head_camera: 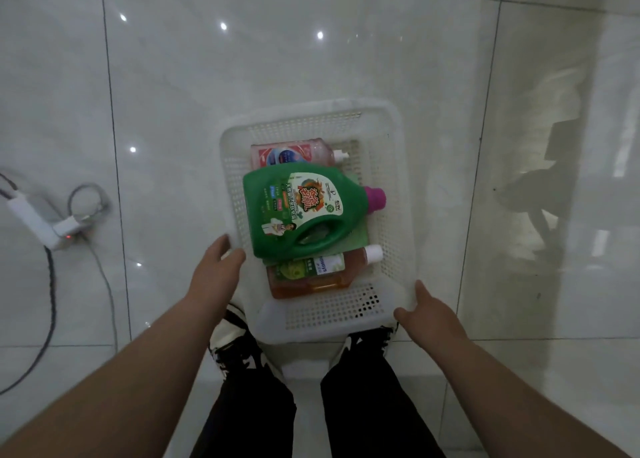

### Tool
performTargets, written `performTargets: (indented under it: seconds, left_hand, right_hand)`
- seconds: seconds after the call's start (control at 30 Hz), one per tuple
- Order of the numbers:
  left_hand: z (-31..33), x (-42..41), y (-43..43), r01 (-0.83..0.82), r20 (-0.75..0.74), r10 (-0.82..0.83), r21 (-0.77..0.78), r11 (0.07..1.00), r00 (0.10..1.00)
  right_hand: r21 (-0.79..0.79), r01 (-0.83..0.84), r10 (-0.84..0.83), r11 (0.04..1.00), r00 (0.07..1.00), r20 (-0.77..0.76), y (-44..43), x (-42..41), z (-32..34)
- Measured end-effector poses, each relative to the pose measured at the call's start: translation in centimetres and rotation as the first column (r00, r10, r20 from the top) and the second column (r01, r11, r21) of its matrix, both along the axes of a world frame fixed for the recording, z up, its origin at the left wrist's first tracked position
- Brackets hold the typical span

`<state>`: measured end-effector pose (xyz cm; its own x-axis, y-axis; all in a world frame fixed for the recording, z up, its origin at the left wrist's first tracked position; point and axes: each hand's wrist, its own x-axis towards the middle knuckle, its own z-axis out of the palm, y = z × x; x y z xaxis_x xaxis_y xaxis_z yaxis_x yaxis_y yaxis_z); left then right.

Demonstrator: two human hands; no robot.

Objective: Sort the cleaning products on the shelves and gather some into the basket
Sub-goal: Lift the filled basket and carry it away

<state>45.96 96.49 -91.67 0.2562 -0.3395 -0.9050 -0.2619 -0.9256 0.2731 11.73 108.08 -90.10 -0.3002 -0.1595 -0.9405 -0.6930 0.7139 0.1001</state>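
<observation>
A white perforated plastic basket (pixel 311 109) is below me, over a glossy tiled floor. A large green detergent jug (pixel 304 208) with a magenta cap lies on its side in it. Under the jug lie a pink bottle (pixel 291 154) at the far end and an amber bottle (pixel 311 277) with a white cap at the near end. My left hand (pixel 216 270) holds the basket's left rim between thumb and fingers. At the near right corner, my right hand (pixel 429 315) grips the rim with its thumb on top. No shelves are in view.
A white power strip (pixel 38 222) with a plugged charger and trailing cables (pixel 50 301) lies on the floor at the left. My black-and-white shoes (pixel 232 336) and dark trouser legs are right under the basket's near edge. Pale floor tiles (pixel 242 59) spread all around.
</observation>
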Motion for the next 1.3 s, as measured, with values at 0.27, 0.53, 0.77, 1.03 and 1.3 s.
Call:
performTargets:
  seconds: [0.27, 0.53, 0.77, 1.03, 1.3]
  left_hand:
    - [0.3, -1.9, 10.0, -0.173, -0.078, 0.227, 0.427, 0.888, 0.971]
    - [-0.3, -2.8, 6.3, -0.213, -0.048, 0.245, 0.354, 0.911, 0.968]
    - [-0.1, -2.7, -1.6, -0.094, -0.105, 0.126, 0.269, 0.959, 0.986]
    - [0.4, -3.4, -11.6, -0.005, -0.193, 0.062, 0.285, 0.959, 0.979]
    - [0.3, -3.9, -21.9, 0.093, -0.189, -0.040, 0.281, 0.955, 0.981]
  right_hand:
    - [-0.097, 0.364, -0.363, 0.926, 0.931, 0.028, 0.6, 0.4, -0.9]
    - [-0.116, 0.392, -0.387, 0.913, 0.920, 0.062, -1.2, -0.3, -1.0]
    - [-0.151, 0.321, -0.313, 0.935, 0.947, 0.079, -7.9, -0.2, -1.1]
    - [-0.198, 0.311, -0.311, 0.930, 0.950, 0.032, -18.1, -0.6, -0.8]
    - [-0.192, 0.293, -0.290, 0.937, 0.956, 0.043, -27.1, -1.0, -1.5]
